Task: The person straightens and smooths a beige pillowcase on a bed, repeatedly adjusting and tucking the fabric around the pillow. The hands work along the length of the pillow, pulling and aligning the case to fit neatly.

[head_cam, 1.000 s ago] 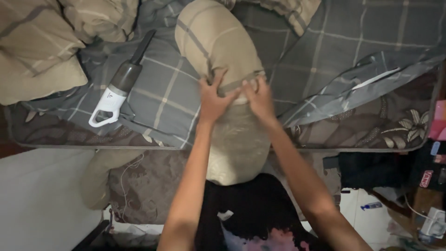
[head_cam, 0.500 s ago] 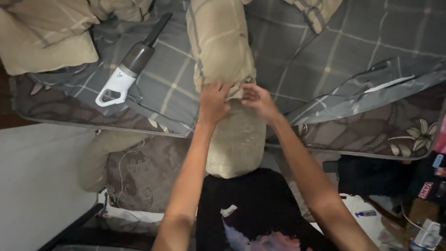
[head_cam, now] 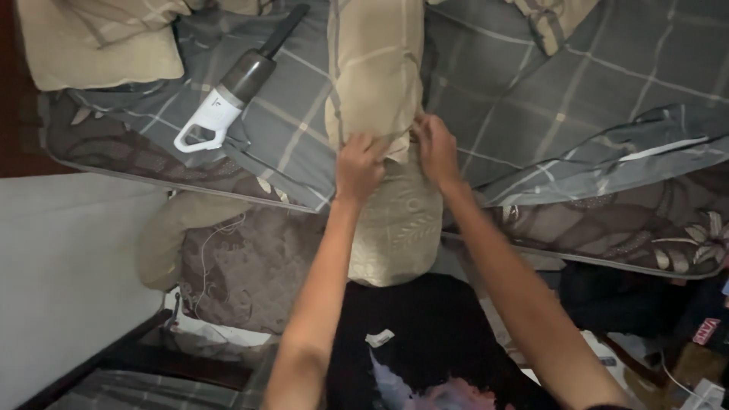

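Left hand (head_cam: 358, 168) and right hand (head_cam: 438, 148) both pinch the beige checked cover's (head_cam: 373, 72) open edge, the bolster pillow (head_cam: 396, 228) half bare below it. Loose grip risks the cover slipping. The handheld vacuum (head_cam: 231, 87) lies left of the pillow.

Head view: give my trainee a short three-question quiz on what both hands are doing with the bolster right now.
1. True or false: both hands grip the open edge of the checked cover on the bolster.
2. What lies on the grey checked sheet, on the left-hand side of the bolster? A) a handheld vacuum B) a folded towel C) a book
3. Which end of the bolster is bare, near or far?

Key:
1. True: left hand and right hand pinch the cover's edge.
2. A, the handheld vacuum.
3. The near end.
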